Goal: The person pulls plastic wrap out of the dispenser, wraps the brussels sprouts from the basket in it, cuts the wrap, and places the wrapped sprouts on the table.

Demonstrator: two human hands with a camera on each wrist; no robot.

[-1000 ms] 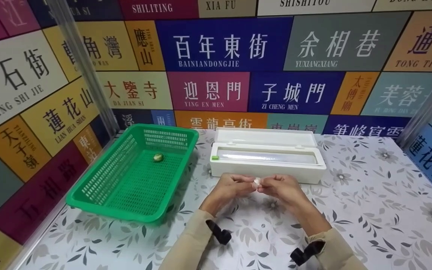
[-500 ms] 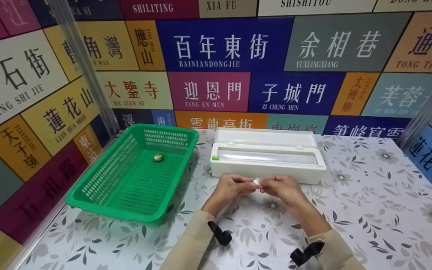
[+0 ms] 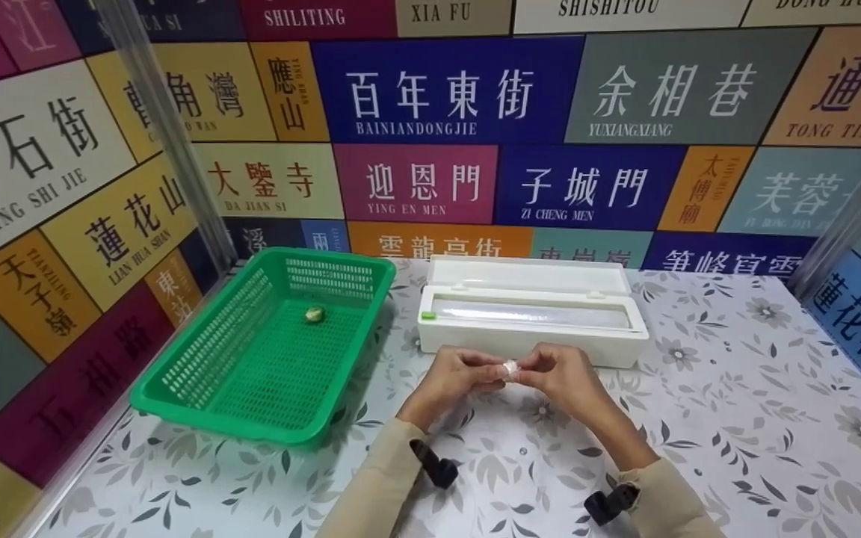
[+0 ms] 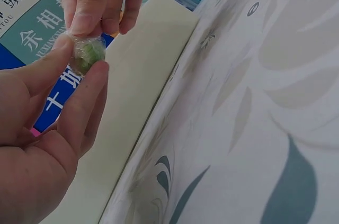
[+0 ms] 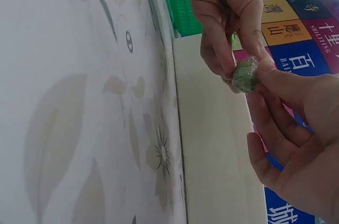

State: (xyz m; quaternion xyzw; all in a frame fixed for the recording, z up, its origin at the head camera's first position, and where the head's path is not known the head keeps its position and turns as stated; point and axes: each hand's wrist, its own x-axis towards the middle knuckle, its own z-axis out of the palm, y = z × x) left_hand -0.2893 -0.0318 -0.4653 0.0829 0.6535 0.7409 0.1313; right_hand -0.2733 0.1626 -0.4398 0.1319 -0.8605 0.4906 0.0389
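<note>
A floral cloth [image 3: 774, 463] meets walls [image 3: 445, 123] of coloured signs. At the grip's 9 o'clock, a green basket [image 3: 281, 366] holds 1 round item [image 3: 314, 315]; at 12 o'clock, an open white box [image 3: 490, 336] holds clear film [image 3: 535, 314] (1 green tab [image 3: 427, 315] on its rim). Left hand [image 3: 460, 371] and right hand [image 3: 561, 375] together pinch the wrapped green ball [image 4: 89, 55], held between them.
</note>
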